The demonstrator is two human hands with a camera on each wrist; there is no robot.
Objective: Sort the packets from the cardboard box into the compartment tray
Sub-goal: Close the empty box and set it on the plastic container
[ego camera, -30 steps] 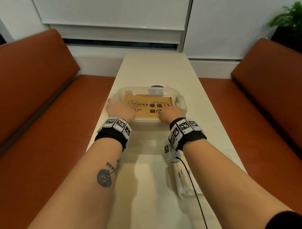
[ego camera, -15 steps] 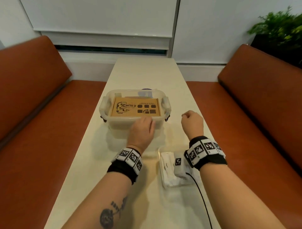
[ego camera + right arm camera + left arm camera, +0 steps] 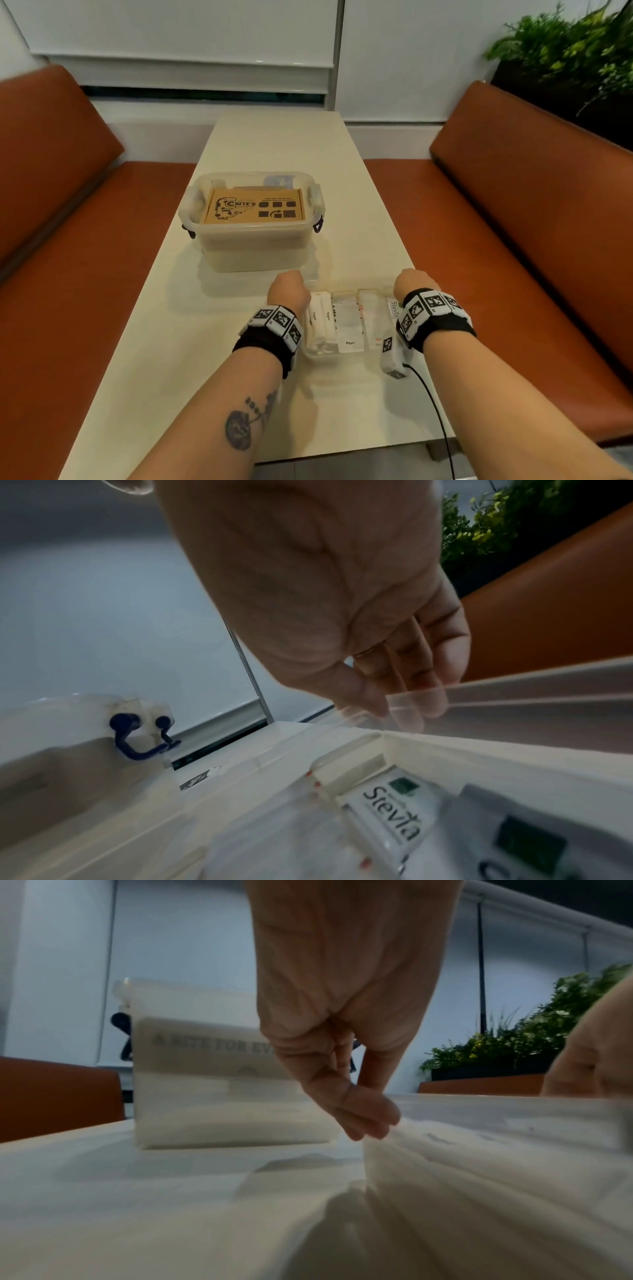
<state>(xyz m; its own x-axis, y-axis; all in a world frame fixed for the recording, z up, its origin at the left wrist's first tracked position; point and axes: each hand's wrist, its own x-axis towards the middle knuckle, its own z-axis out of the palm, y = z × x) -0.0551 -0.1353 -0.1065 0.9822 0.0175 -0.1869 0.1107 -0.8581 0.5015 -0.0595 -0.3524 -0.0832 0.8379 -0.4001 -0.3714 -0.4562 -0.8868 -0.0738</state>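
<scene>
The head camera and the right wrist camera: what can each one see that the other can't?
Only the head view shows the cardboard box lying in the plastic tub, the left hand and the Pepper packet. Only the right wrist view shows the right hand's fingers gripping the clear tray's rim. Both show the Stevia packet in the tray.

Bare table is left between the plastic tub and the compartment tray, and to the tray's left. The tray's far corners are covered by the left hand and right hand; its middle compartments are left reachable from above.
</scene>
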